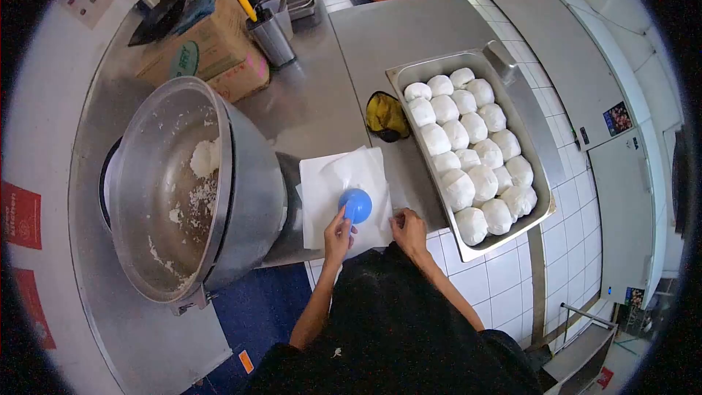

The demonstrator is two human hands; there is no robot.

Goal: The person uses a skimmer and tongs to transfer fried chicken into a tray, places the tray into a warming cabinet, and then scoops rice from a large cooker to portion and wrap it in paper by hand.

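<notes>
My left hand (pixel 338 235) is closed around the short handle of a round blue scoop (pixel 356 205). The scoop rests over a stack of white paper sheets (pixel 316 190) at the front of the metal table; whether anything lies beneath it is hidden. At the right edge of the paper, my right hand (pixel 409 232) has its fingers curled in a pinch on the sheet. To the left stands a large metal pot (pixel 256 183) with white rice (pixel 205 158) stuck inside. On the right, a deep metal tray (pixel 436 197) holds several white paper-wrapped bundles (pixel 456 135).
A small black-rimmed container with yellow contents (pixel 387 115) sits between paper and tray. Behind the pot are a cardboard box (pixel 230 62) and a metal canister (pixel 272 40) with a yellow-handled tool. The tray overhangs the table's front edge above white floor tiles (pixel 482 292).
</notes>
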